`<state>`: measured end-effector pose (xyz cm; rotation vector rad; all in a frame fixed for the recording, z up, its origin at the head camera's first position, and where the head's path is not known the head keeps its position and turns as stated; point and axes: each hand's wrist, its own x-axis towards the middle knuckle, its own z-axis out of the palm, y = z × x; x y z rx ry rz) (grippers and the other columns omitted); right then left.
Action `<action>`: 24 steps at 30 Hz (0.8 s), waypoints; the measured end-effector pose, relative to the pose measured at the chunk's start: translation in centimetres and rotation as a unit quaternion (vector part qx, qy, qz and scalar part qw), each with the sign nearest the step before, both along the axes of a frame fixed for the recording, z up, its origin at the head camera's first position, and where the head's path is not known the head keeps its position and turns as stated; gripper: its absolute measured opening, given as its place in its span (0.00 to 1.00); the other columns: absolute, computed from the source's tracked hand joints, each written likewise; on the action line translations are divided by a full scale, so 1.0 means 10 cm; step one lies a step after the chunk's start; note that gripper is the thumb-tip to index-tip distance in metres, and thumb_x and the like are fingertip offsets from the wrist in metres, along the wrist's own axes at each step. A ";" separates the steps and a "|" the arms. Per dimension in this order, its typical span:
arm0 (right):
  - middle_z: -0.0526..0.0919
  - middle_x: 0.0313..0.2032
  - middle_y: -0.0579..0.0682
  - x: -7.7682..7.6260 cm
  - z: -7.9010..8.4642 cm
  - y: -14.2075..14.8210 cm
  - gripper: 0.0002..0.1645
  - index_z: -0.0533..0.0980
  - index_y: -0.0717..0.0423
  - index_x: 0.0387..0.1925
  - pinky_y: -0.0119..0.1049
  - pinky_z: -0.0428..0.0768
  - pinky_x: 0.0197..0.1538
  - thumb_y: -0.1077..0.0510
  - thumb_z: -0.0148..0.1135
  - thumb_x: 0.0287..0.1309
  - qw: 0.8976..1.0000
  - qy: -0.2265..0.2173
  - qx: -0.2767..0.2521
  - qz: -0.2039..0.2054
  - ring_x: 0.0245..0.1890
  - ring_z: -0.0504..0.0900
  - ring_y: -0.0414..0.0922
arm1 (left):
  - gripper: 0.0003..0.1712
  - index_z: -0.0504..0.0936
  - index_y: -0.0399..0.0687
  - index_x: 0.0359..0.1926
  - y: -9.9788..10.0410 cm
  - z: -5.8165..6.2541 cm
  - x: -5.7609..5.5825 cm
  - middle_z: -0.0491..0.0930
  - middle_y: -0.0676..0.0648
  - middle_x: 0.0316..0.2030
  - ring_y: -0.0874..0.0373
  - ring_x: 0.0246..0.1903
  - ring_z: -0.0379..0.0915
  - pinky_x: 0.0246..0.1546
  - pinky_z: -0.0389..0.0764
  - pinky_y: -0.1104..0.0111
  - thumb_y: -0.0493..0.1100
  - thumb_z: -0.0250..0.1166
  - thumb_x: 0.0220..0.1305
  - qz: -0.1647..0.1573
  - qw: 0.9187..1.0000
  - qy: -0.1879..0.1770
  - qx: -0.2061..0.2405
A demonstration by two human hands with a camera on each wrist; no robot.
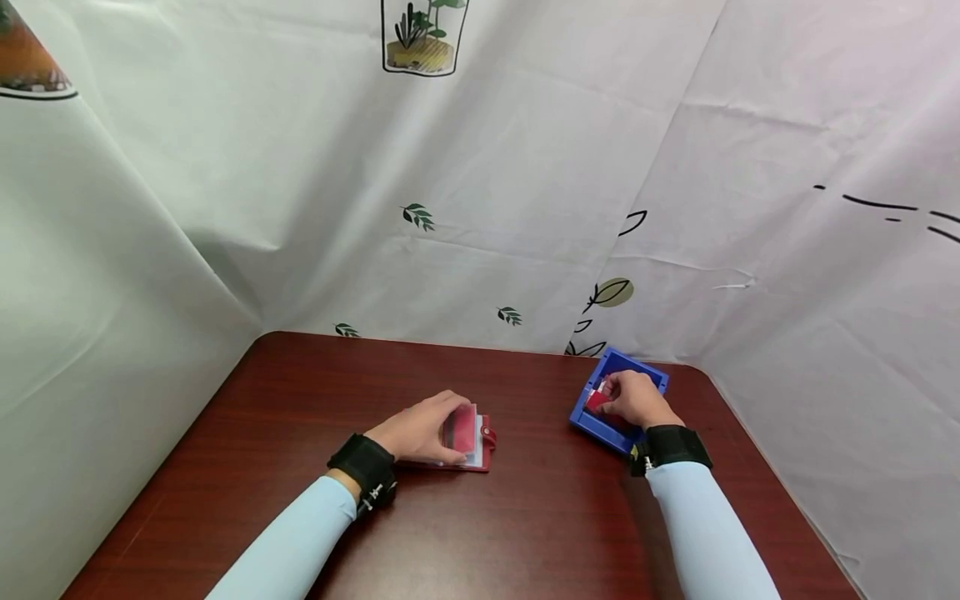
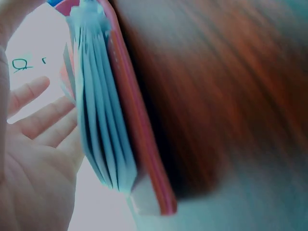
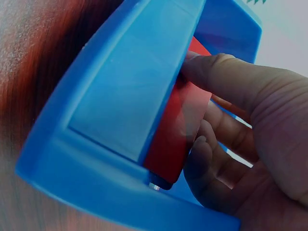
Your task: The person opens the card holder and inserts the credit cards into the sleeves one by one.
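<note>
On the table lies a red card holder (image 1: pixel 485 454) with clear plastic sleeves, its snap strap (image 1: pixel 488 435) on the right side. My left hand (image 1: pixel 429 429) holds it, thumb at the near edge and fingers at the far edge of the raised sleeves. The left wrist view shows the fanned sleeves (image 2: pixel 103 110) edge-on beside the red cover (image 2: pixel 144 125). Inside a blue tray (image 1: pixel 600 427) to the right, my right hand (image 1: pixel 637 398) pinches a red card (image 3: pixel 175 130) between thumb and fingers. The card leans against the tray wall, partly hidden by it.
The dark red-brown wooden table (image 1: pixel 315 400) reaches back to a white patterned cloth (image 1: pixel 315 192) hanging behind and at both sides. The tray stands near the table's back right corner.
</note>
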<state>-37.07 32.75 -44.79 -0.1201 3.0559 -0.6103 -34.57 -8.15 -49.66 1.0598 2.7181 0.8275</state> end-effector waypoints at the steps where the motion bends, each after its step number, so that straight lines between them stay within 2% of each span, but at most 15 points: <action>1: 0.84 0.31 0.51 0.00 0.00 0.00 0.14 0.80 0.57 0.31 0.44 0.80 0.42 0.57 0.79 0.52 1.000 -0.001 -0.002 0.000 0.34 0.77 0.47 | 0.46 0.68 0.54 0.70 -0.01 0.00 0.00 0.73 0.55 0.58 0.61 0.52 0.71 0.48 0.80 0.69 0.61 0.76 0.54 0.000 1.000 -0.002 0.005; 4: 0.84 0.30 0.51 -0.01 0.01 0.02 0.13 0.80 0.57 0.32 0.42 0.81 0.41 0.57 0.79 0.53 1.000 -0.001 -0.009 -0.006 0.33 0.78 0.46 | 0.48 0.66 0.53 0.72 -0.04 0.01 -0.01 0.72 0.54 0.59 0.61 0.53 0.71 0.49 0.80 0.68 0.60 0.76 0.55 -0.002 1.000 -0.005 0.017; 9: 0.82 0.28 0.49 -0.01 0.04 0.07 0.13 0.79 0.54 0.28 0.36 0.77 0.36 0.57 0.79 0.52 1.000 -0.004 -0.027 -0.012 0.31 0.77 0.45 | 0.49 0.65 0.60 0.76 -0.09 0.03 -0.01 0.69 0.54 0.59 0.62 0.50 0.71 0.46 0.78 0.66 0.57 0.75 0.55 -0.013 1.000 -0.004 0.024; 11: 0.81 0.27 0.49 -0.01 0.08 0.09 0.14 0.78 0.55 0.27 0.36 0.75 0.34 0.56 0.78 0.52 0.999 -0.003 -0.031 -0.008 0.30 0.76 0.45 | 0.45 0.68 0.62 0.73 -0.12 0.04 -0.01 0.68 0.56 0.58 0.62 0.49 0.71 0.45 0.78 0.68 0.56 0.75 0.55 -0.014 1.000 -0.004 0.027; 14: 0.80 0.26 0.49 0.00 0.16 0.10 0.13 0.80 0.56 0.27 0.36 0.74 0.30 0.55 0.77 0.55 0.999 0.009 -0.036 -0.017 0.28 0.75 0.45 | 0.41 0.72 0.58 0.68 -0.19 0.05 -0.01 0.69 0.56 0.57 0.61 0.50 0.71 0.46 0.78 0.68 0.55 0.76 0.53 -0.016 0.999 -0.003 0.041; 19: 0.79 0.24 0.48 0.05 0.30 0.11 0.14 0.82 0.57 0.29 0.37 0.75 0.27 0.51 0.73 0.61 0.994 0.034 -0.056 -0.089 0.28 0.75 0.47 | 0.39 0.70 0.51 0.60 -0.33 0.07 -0.01 0.70 0.51 0.56 0.59 0.52 0.70 0.49 0.78 0.68 0.51 0.77 0.50 -0.011 0.998 -0.024 0.054; 24: 0.85 0.28 0.54 0.09 0.38 0.07 0.17 0.84 0.60 0.34 0.34 0.79 0.28 0.48 0.72 0.62 0.980 0.063 -0.104 -0.156 0.27 0.81 0.44 | 0.40 0.68 0.49 0.57 -0.44 0.07 -0.01 0.69 0.51 0.54 0.59 0.51 0.68 0.48 0.77 0.67 0.52 0.79 0.48 -0.007 0.998 -0.042 0.052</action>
